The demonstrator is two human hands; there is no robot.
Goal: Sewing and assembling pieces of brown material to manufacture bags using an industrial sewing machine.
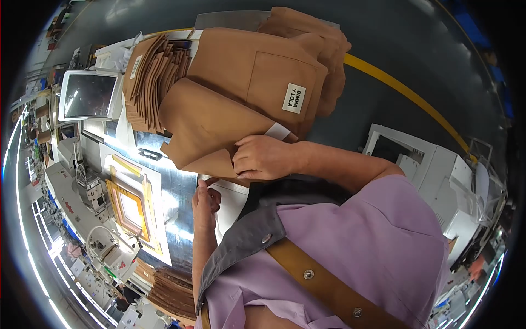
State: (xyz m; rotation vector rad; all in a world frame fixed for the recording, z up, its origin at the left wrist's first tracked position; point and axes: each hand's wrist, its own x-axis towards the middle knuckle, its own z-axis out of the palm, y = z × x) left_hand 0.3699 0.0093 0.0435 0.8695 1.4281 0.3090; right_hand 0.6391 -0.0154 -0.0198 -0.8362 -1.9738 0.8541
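My right hand point(265, 157) is closed on the lower edge of a brown fabric panel point(211, 118), its fingers curled over a folded-up part. The panel lies slantwise over another brown piece with a stitched pocket point(279, 79) and a white label point(294, 98). A pale strip point(279, 131) shows beside my right wrist. Just below the panel's near edge is my left hand point(206, 202), loosely bent, its fingers apart and nothing visible in them. Whether a fingertip touches the fabric there is hard to see.
A stack of brown pieces point(150, 82) stands left of the panel, beside a grey-screened monitor point(90, 95). A sewing machine point(82, 181) and a yellow-edged template frame point(131, 211) are on the left. More brown pieces point(175, 293) lie lower left; a white machine point(433, 175) stands right.
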